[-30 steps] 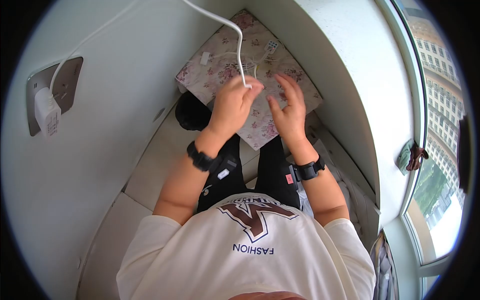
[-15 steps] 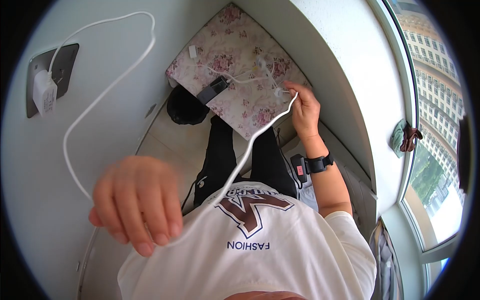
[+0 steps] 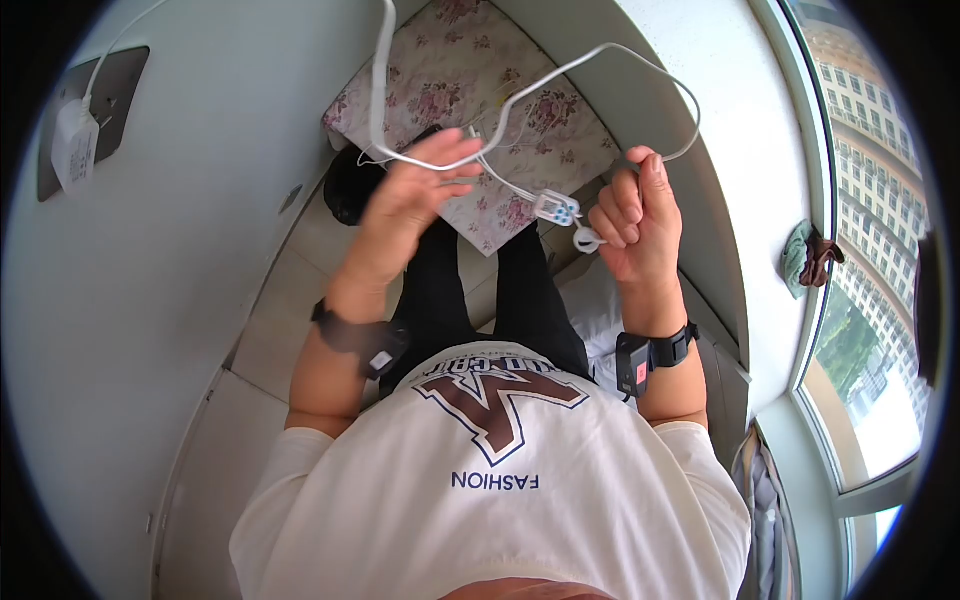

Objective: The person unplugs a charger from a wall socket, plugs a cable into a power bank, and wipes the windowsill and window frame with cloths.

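Note:
A long white cable [image 3: 605, 46] loops in front of me, passing across my left hand and round to my right. Blurred by motion, my left hand [image 3: 415, 195] has its fingers apart, with the cable lying against them; no firm grip shows. My right hand [image 3: 640, 215] is closed, pinching the cable between thumb and curled fingers. Beside its fingers hangs a small white inline controller [image 3: 557, 207] with blue buttons, and a little white coil [image 3: 587, 240] dangles just below that. A white charger [image 3: 74, 152] sits in a wall socket at the left, with a cable running upward from it.
A corner table with a flowered cover [image 3: 490, 222] stands ahead, with thin wires on it. A dark round object [image 3: 348, 185] is partly under its left edge. The metallic wall plate [image 3: 125, 85] is on the left wall; a window [image 3: 870, 330] lies to the right.
My left hand has moved up and right, from low on the left to over the table's edge. My right hand has drawn back slightly; the cable loop and controller now hang higher, near it.

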Available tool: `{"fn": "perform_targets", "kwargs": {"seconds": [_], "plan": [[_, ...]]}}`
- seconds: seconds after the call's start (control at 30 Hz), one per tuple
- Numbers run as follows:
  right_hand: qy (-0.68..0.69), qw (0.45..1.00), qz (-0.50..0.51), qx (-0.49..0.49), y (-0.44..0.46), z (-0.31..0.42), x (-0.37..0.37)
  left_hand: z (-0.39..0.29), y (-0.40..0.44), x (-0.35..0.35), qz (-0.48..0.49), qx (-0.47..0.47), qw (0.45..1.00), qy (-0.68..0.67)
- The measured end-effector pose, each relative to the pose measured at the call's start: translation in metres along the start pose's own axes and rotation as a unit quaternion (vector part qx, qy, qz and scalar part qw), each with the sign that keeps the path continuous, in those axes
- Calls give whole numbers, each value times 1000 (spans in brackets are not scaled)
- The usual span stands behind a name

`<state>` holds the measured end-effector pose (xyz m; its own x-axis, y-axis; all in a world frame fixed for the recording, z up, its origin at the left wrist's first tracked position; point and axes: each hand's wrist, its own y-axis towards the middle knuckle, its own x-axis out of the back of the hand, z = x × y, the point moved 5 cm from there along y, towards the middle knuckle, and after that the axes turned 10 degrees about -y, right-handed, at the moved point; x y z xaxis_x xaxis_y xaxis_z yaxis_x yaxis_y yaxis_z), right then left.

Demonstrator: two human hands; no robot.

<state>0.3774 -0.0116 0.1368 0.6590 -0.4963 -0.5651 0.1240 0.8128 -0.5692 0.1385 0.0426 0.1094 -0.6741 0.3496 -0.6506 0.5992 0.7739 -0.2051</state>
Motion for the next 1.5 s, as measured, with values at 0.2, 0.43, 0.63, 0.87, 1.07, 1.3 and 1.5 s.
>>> {"fn": "perform_targets", "kwargs": {"seconds": [0.2, 0.43, 0.63, 0.87, 1.07, 1.3, 1.5], "plan": [[104, 986, 96, -89, -9, -23, -36, 83, -11, -51, 53, 37, 945, 320], [163, 982, 73, -56, 10, 0, -37, 113, -22, -27, 33, 225, 901, 370], [182, 981, 70, -11, 29, 7, -18, 71, -28, -15, 24, 275, 928, 249], [3, 982, 134, 135, 49, 13, 13, 80, -51, -10, 104, 320, 941, -15], [-434, 880, -104, 162, 31, -31, 15, 86, -41, 34, -347, 167, 919, -88], [-346, 928, 119, -69, -3, -118, 1, 93, -20, 23, -430, 125, 894, -9], [-221, 972, -54, -56, 11, -103, 56, 128, -25, 67, -275, 144, 942, 126]]}}
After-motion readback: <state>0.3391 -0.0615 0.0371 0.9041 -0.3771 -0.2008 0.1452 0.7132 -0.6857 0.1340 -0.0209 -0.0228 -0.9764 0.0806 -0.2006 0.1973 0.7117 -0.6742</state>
